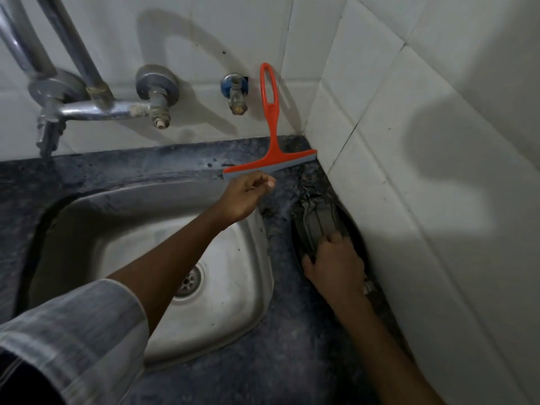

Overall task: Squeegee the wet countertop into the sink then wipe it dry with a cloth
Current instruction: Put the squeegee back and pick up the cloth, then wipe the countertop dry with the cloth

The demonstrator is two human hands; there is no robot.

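Observation:
An orange squeegee (273, 133) stands on its grey blade at the back of the dark speckled countertop (292, 361), its looped handle leaning against the tiled back wall. My left hand (242, 200) is just in front of the blade's left end, fingers curled in, with nothing visibly in them. My right hand (336, 264) rests on a crumpled grey cloth (318, 217) lying on the counter strip between the steel sink (228, 331) and the right wall, fingers gripping its near end.
A chrome tap assembly (96, 108) and a blue-collared valve (235, 92) stick out of the back wall above the counter. The sink's drain (188, 280) lies under my left forearm. The tiled right wall (409, 200) closely borders the narrow counter strip.

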